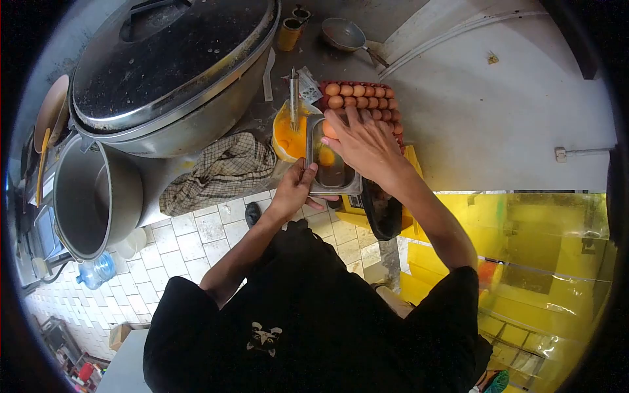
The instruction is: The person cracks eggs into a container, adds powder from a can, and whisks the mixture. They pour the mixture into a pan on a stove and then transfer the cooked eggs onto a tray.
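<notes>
My left hand (pixel 295 188) grips the near left side of a small rectangular metal pan (pixel 354 185), thumb at the rim and fingers underneath. Egg yolk (pixel 325 156) and clear liquid lie inside it. Over the pan's far end, my right hand (pixel 365 145) holds a brown egg (pixel 329 130) in its fingertips. Just left of the pan is a bowl of beaten egg (pixel 285 138), with a metal whisk (pixel 294 105) standing in it. Behind my right hand, a red tray (pixel 324 86) carries rows of brown eggs (pixel 358 90), partly hidden by the hand.
A crumpled checked cloth (pixel 226 170) lies at the counter's front edge. Further left stand a large lidded pot (pixel 177 124) and a deep metal pot (pixel 98 196). A small frying pan (pixel 344 34) sits at the back, and yellow plastic sheeting (pixel 524 262) hangs at right.
</notes>
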Demonstrator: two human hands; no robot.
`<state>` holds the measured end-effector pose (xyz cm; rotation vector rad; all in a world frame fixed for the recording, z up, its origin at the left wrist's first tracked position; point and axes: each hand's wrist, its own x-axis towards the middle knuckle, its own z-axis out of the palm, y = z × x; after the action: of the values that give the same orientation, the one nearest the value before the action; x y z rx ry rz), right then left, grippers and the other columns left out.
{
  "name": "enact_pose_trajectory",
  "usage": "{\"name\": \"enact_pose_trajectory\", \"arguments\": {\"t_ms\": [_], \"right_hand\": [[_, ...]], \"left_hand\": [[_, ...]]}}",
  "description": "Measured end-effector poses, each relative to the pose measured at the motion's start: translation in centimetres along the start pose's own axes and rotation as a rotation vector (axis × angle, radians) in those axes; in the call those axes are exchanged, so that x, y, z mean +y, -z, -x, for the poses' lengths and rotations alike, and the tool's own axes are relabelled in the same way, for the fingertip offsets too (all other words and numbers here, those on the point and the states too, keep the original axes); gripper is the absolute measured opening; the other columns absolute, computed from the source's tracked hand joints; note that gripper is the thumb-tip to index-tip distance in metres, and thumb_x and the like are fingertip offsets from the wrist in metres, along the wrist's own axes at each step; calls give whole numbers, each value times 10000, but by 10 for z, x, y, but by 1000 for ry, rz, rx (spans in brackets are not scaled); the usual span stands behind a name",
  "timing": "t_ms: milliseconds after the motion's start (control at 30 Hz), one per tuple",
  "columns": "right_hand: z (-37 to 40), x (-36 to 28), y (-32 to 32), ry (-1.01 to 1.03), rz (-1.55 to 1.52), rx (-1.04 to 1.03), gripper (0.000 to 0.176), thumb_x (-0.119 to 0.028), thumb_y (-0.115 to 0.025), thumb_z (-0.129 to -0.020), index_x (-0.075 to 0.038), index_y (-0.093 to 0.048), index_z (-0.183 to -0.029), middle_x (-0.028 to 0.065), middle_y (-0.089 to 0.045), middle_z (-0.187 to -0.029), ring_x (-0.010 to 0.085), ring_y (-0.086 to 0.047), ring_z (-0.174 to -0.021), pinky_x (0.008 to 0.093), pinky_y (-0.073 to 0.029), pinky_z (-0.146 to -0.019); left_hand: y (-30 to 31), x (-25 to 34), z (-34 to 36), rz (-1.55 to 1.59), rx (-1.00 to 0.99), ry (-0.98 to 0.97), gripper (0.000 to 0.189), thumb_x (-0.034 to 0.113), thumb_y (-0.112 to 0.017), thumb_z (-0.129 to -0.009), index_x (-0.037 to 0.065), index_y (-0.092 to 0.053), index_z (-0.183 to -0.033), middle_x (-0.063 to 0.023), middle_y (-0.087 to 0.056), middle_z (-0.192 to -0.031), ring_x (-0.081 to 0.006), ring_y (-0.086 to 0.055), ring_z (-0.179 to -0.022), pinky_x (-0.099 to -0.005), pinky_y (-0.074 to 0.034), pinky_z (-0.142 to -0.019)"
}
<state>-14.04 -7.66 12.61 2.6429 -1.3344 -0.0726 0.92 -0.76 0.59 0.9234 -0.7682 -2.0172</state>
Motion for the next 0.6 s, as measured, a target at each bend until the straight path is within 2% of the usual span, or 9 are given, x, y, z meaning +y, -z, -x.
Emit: {"name": "enact_pose_trajectory", "arguments": {"t_ms": [100, 133, 200, 300, 367, 400, 467, 533, 600], "right_hand": [[5, 17, -21, 62, -428, 95, 422, -214, -647, -909, -121, -473, -1281, 178, -534, -1146, 296, -638, -937, 366, -510, -729], [10, 22, -26, 19, -545, 143, 428, -195, -655, -907, -105, -469, -1282, 171, -536, -1161, 287, -631, -957, 373, -510, -754], [23, 28, -36, -75, -781, 244, 443, -157, -670, -903, -73, -462, -1284, 158, -540, -1193, 270, -618, -998, 388, -511, -803], [60, 36, -73, -396, -1269, 574, 460, -132, -662, -915, -51, -441, -1311, 153, -537, -1210, 257, -600, -1044, 370, -494, -876], [104, 61, -120, -630, -1265, 668, 478, -231, -651, -935, -35, -434, -1313, 158, -541, -1189, 265, -565, -1107, 389, -472, -937], [141, 86, -170, -776, -1100, 626, 513, -269, -647, -932, -29, -428, -1330, 187, -534, -1212, 302, -541, -1150, 416, -454, -967], [199, 111, -251, -1049, -701, 385, 566, -319, -640, -927, -20, -422, -1355, 232, -521, -1249, 362, -503, -1207, 458, -427, -1003], [229, 105, -281, -1273, -229, -8, 598, -344, -634, -922, -14, -420, -1373, 264, -510, -1274, 409, -475, -1235, 488, -407, -1016], [213, 116, -278, -1093, -324, 217, 589, -320, -640, -915, -34, -428, -1383, 271, -504, -1292, 430, -453, -1247, 506, -396, -1019]], "left_hand": [[2, 2, 0, -1, 7, 18, 424, 330, -394, -1044, 4, -359, -1314, -159, -609, -1158, -301, -724, -797, -282, -589, -493], [5, 0, -1, 12, 10, 14, 446, 338, -398, -1043, 0, -352, -1329, -162, -608, -1162, -296, -725, -804, -260, -576, -476], [11, -2, -3, 52, 16, 8, 470, 346, -401, -1042, -11, -348, -1342, -163, -615, -1158, -287, -726, -808, -226, -552, -445], [19, -5, -7, 126, 21, 15, 474, 342, -405, -1042, -31, -363, -1332, -154, -638, -1120, -269, -728, -801, -190, -516, -402], [27, -8, -10, 172, 16, 42, 473, 337, -414, -1040, -45, -377, -1318, -143, -655, -1082, -250, -730, -798, -170, -491, -373], [28, -7, -10, 216, 20, 49, 464, 329, -423, -1038, -48, -385, -1305, -145, -658, -1073, -244, -730, -796, -164, -485, -366], [31, -2, -8, 309, 34, 51, 445, 314, -441, -1033, -54, -402, -1281, -150, -665, -1055, -231, -730, -791, -154, -473, -353], [46, -11, -11, 359, 48, 93, 400, 289, -450, -1031, -17, -410, -1285, -157, -653, -1087, -249, -728, -813, -164, -503, -384], [57, -17, -14, 486, 53, 128, 357, 259, -450, -1031, -4, -430, -1272, -160, -651, -1094, -250, -725, -837, -166, -521, -405]]}}
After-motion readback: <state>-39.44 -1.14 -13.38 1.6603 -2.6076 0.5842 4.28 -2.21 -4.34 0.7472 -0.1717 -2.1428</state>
